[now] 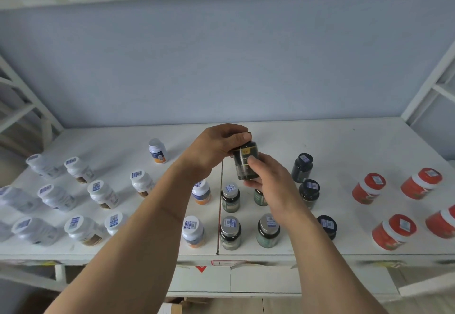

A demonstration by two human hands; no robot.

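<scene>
A dark bottle [243, 166] with a yellow label patch is held up above the white shelf [344, 141], near its middle. My left hand [216, 148] grips the bottle's top from the left, thumb and fingers curled over the cap. My right hand [266, 178] holds the bottle's lower body from the right and underneath. The cap is mostly hidden by my left fingers.
Several white bottles [81, 230] stand on the left of the shelf, dark green bottles [230, 232] and black ones [302, 167] in the middle, red jars [368, 188] on the right. A blue wall rises behind. White frame posts flank both sides.
</scene>
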